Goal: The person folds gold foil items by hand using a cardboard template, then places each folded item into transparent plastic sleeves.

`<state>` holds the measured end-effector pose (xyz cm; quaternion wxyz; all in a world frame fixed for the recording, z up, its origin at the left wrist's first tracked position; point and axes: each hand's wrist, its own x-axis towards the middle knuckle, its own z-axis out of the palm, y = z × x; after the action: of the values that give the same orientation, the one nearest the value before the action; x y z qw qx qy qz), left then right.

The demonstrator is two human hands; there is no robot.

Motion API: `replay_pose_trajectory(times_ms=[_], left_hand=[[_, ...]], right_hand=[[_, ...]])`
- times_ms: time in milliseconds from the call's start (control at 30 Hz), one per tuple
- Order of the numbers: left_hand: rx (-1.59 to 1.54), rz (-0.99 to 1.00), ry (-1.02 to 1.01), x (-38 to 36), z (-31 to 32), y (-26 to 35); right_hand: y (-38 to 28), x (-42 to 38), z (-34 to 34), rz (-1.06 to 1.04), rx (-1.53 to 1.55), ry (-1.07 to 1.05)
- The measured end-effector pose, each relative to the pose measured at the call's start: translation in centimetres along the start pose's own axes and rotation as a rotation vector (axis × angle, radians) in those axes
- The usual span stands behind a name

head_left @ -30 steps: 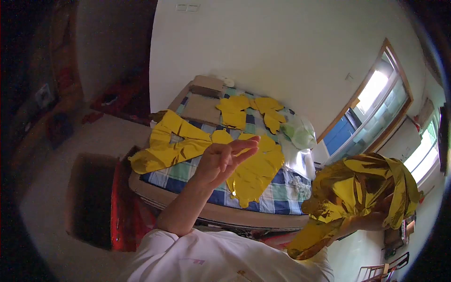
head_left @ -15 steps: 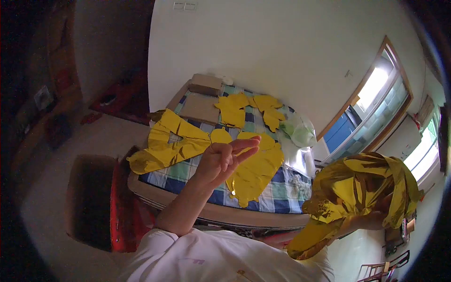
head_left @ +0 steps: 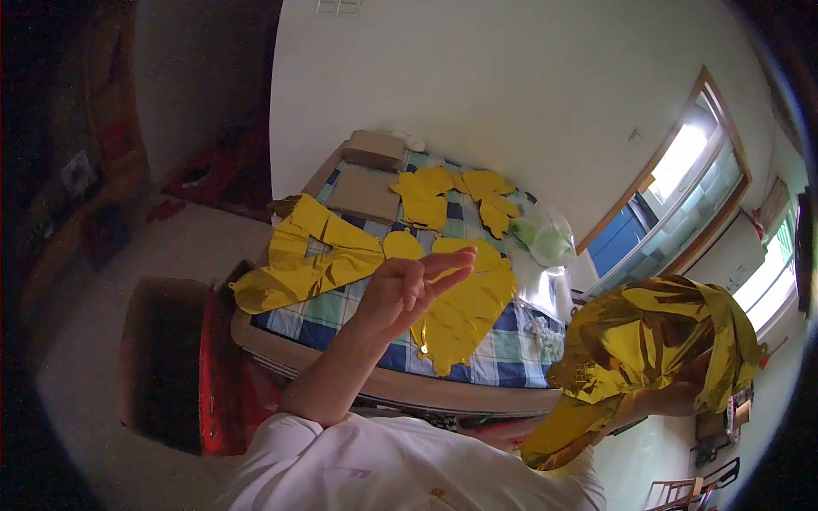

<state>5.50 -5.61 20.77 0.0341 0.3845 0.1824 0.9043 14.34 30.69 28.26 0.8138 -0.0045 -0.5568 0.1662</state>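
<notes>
My left hand (head_left: 399, 294) is raised over the bed, with some fingers stretched out and apart and others curled; nothing shows in it. Crumpled gold foil (head_left: 648, 341) hangs at the right, draped over my right hand, whose fingers it mostly hides. Flat gold foil pieces lie on the checked bed cover (head_left: 315, 330): a long one (head_left: 298, 255) at the left, a wide one (head_left: 464, 319) behind my left hand, and smaller ones (head_left: 422, 196) (head_left: 490, 200) farther back.
Cardboard boxes (head_left: 375, 149) stand at the bed's back left. A clear plastic bag (head_left: 545, 238) lies at its right edge. On the floor at the left is a dark open box (head_left: 166, 362). A doorway (head_left: 665, 183) is at the right.
The view has shifted very slightly. Both hands and the gold foil keep nearly the same pose.
</notes>
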Motion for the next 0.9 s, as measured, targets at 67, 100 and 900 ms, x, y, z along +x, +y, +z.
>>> replay_pose_trajectory(times_ms=[67, 100, 900], left_hand=[[0.014, 0.018, -0.063, 0.0, -0.5, -0.1], [0.026, 0.04, -0.138, 0.2, -1.0, -0.2], [0.049, -0.086, 0.109, 0.4, 0.9, 0.3]], right_hand=[[0.1, 0.0, 0.1, 0.001, -0.004, -0.003], [0.1, 0.0, 0.1, -0.001, -0.004, -0.003], [0.1, 0.4, 0.4, -0.015, -0.01, 0.011]])
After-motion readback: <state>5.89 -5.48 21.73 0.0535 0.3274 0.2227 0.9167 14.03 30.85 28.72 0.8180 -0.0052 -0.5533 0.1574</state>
